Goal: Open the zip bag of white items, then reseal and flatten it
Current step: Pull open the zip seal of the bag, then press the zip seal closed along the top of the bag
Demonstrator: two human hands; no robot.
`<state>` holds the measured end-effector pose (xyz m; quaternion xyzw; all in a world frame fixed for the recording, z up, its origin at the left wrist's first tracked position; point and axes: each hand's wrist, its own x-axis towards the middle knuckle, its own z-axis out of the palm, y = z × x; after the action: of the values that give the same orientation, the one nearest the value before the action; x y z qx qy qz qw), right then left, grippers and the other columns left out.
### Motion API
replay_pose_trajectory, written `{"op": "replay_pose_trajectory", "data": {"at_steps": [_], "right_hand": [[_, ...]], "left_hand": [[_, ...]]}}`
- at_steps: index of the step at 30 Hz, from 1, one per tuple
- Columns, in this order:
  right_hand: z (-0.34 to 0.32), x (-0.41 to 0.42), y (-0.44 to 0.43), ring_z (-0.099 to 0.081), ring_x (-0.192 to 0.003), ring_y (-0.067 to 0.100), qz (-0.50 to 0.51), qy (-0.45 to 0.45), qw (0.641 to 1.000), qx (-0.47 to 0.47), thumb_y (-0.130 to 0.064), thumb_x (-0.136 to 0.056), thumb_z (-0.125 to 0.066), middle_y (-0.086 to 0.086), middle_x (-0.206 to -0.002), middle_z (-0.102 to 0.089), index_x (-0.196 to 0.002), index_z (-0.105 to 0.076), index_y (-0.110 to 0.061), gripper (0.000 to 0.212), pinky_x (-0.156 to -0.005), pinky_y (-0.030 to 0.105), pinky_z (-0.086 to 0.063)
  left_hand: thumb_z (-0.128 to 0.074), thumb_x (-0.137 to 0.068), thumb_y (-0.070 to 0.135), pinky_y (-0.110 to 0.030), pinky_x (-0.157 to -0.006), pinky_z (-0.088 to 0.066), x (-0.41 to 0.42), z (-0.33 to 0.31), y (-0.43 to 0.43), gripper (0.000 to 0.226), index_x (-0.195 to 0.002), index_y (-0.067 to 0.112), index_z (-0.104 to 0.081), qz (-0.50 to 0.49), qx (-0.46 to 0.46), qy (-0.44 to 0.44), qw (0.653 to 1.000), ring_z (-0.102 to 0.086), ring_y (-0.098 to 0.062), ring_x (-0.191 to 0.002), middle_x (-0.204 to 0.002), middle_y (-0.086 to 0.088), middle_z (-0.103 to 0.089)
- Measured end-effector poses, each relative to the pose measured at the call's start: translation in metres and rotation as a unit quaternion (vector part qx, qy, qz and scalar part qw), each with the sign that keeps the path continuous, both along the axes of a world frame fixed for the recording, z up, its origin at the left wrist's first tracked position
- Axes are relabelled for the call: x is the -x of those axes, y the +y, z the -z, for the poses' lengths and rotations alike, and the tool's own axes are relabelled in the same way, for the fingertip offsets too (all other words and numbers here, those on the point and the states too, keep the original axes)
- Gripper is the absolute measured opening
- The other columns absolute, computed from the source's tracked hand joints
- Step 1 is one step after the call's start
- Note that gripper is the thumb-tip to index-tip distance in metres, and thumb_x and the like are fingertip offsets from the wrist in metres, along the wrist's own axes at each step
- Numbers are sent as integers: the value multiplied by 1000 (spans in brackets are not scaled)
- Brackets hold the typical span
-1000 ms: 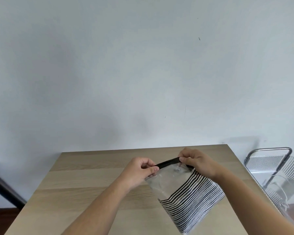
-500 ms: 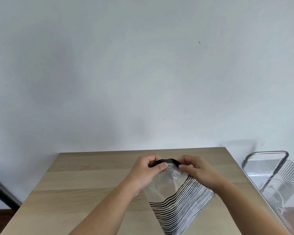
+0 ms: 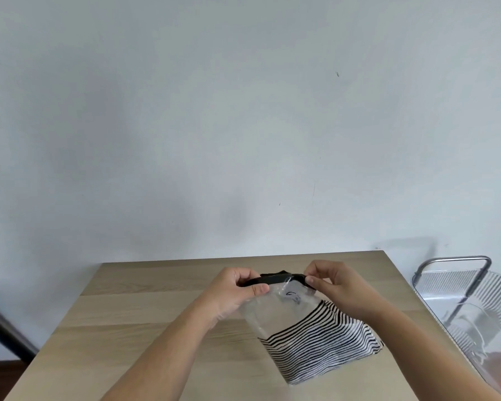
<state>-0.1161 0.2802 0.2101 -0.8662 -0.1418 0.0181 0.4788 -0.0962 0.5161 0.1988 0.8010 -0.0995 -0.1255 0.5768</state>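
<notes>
- Grip: your left hand point(image 3: 237, 290) pinches the left end of the black zip strip point(image 3: 275, 280); your right hand point(image 3: 334, 283) pinches its right end. Both hands are closed on the strip, thumb against fingers.
- Position: the bag point(image 3: 310, 328) is held up over the right part of the wooden table point(image 3: 145, 308), with its striped lower end low and near you. Contact with the tabletop cannot be confirmed.
- Orientation: the mouth points up and toward the far wall. The long axis runs from the strip down toward the near right. The strip itself lies left to right.
- Risk: an uneven pull, one hand stronger than the other, could twist the strip and leave the seal half parted.
- Risk: a sharp tug could slip the thin film from your fingertips, so the bag drops and tips.
- Risk: the contents are not clearly visible. If the mouth tilts down once open, items could spill.
</notes>
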Motion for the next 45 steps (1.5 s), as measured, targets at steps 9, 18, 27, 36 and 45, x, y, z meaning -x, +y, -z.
{"op": "replay_pose_trajectory", "data": {"at_steps": [9, 18, 27, 36, 45], "right_hand": [[-7, 0, 16, -48, -40, -1, 150, -61, 987, 19, -19, -87, -63, -11, -59, -71, -66, -64, -22, 21, -43, 9, -35], [-4, 2, 31, -66, -62, 10, 257, -60, 965, -6, -21, -86, -64, -7, -61, -72, -69, -68, -18, 18, -60, 28, -49], [-9, 2, 26, -51, -40, -3, 266, -57, 962, -11, -24, -86, -62, -9, -58, -71, -65, -66, -22, 21, -48, 22, -34], [-25, -12, -9, -46, -35, 2, 303, -30, 949, -78, -26, -85, -65, -11, -55, -70, -64, -68, -20, 22, -50, 24, -39], [-26, -7, 15, -49, -56, 18, 203, -13, 971, -124, -27, -86, -65, 1, -61, -72, -65, -69, -21, 22, -57, 30, -38]], "left_hand": [[-67, -79, 37, -8, -75, -34, 16, -2, -22, 20, -94, 34, -54, -117, -79, -160, 977, -49, 2, -100, -103, 18, -56], [-58, -52, 71, -28, -64, -36, 38, 7, -55, 48, -74, 31, -42, -41, -277, -227, 933, -50, -6, -69, -72, 16, -49], [-67, -77, 40, -27, -66, -44, 30, 18, -46, 14, -78, 28, -61, -106, -291, -246, 918, -63, -8, -75, -79, 12, -69], [-71, -74, 39, -23, -60, -45, 19, 27, -13, 15, -67, 34, -58, -138, -305, -177, 926, -59, -4, -66, -64, 18, -62], [-66, -80, 42, -21, -60, -40, 24, 19, -44, 10, -82, 32, -64, -79, -228, -219, 945, -54, 7, -65, -68, 23, -59]]}}
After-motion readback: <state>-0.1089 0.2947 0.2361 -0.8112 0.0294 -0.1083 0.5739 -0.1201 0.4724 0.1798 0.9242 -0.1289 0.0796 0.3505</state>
